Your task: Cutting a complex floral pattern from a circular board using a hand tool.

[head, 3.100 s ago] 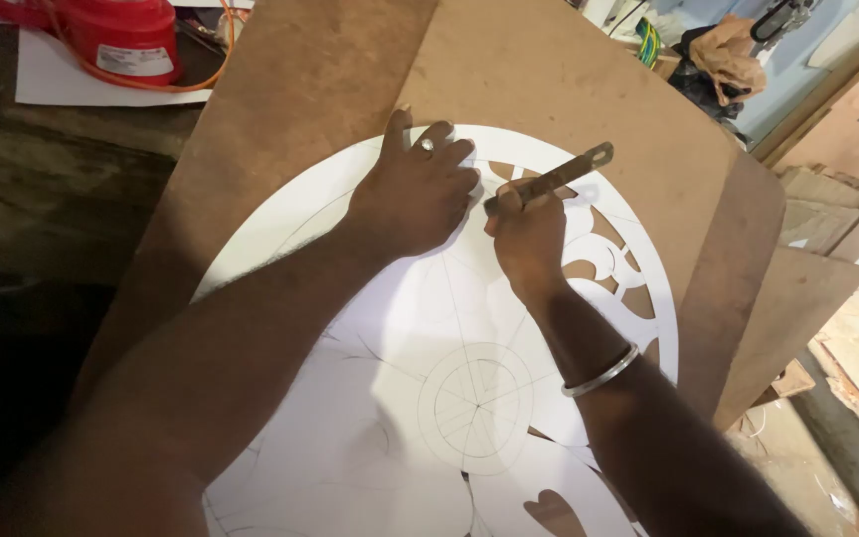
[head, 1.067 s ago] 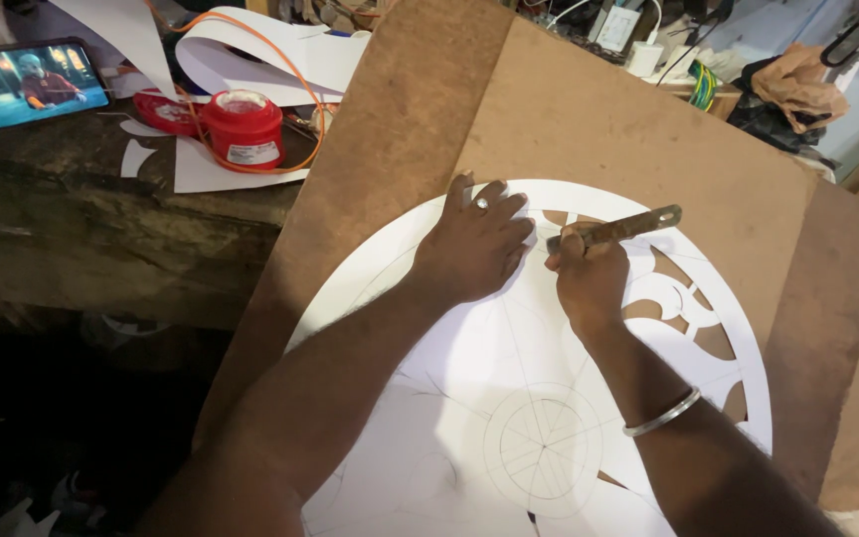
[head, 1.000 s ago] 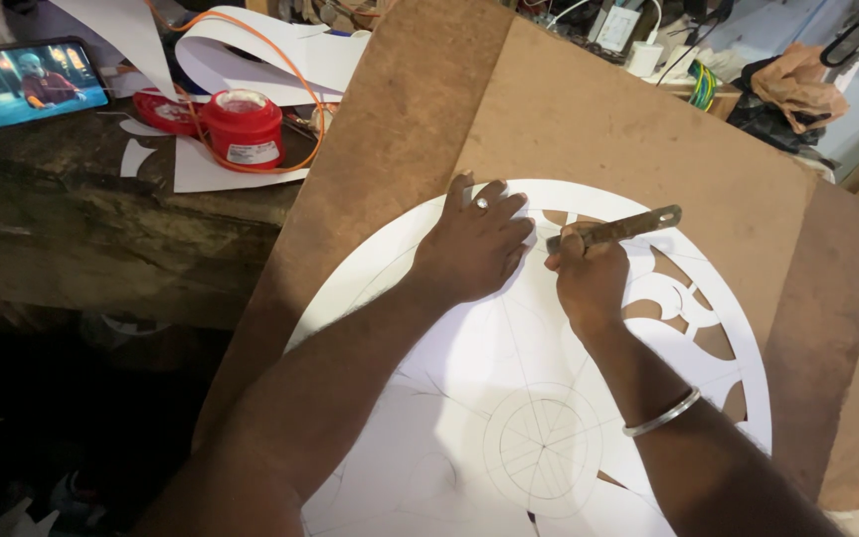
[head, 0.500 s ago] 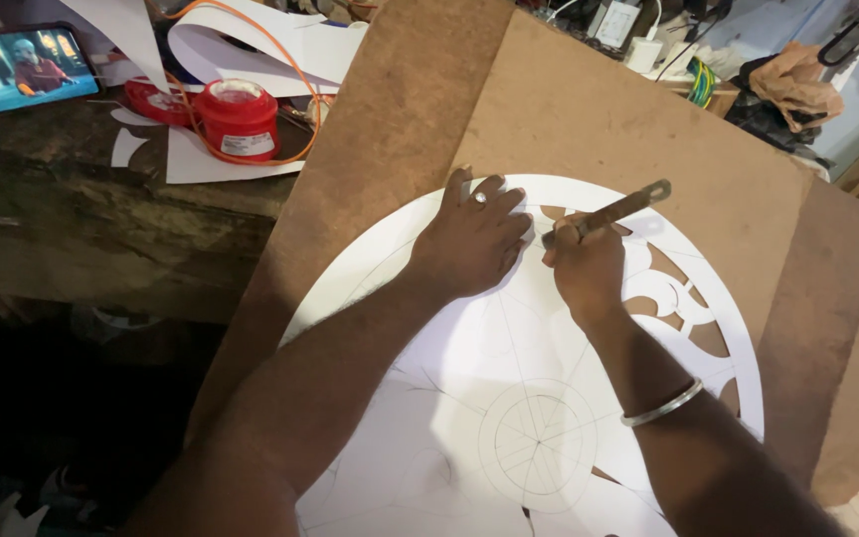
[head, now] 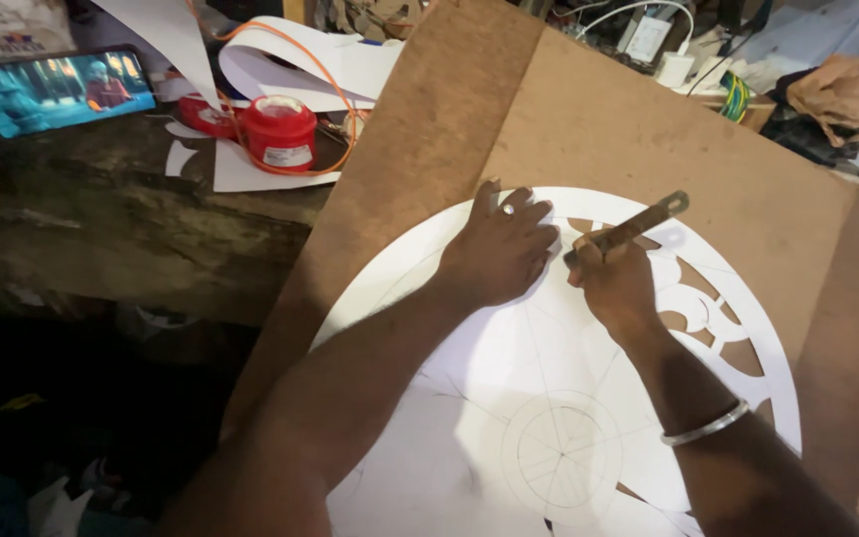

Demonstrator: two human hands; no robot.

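**A:** In the head view, what are the 2 hands doing?

**B:** The left hand (head: 497,251) lies open, palm down, fingers spread flat on the white paper circle (head: 509,398). The right hand (head: 616,286) is just beside it, closed around a slim cutting tool (head: 631,227) whose handle slants up to the right.

**A:** And where is the paper?

**B:** It lies on a brown board (head: 628,119) tilted over the workbench (head: 101,219). Cut-out shapes show along its right edge, with pencilled rings and spokes near its middle.

**A:** Anything else?

**B:** A red jar (head: 279,132) stands on paper scraps on the bench, well apart, beside a lit phone (head: 60,90). A bangle (head: 705,425) circles the right wrist.
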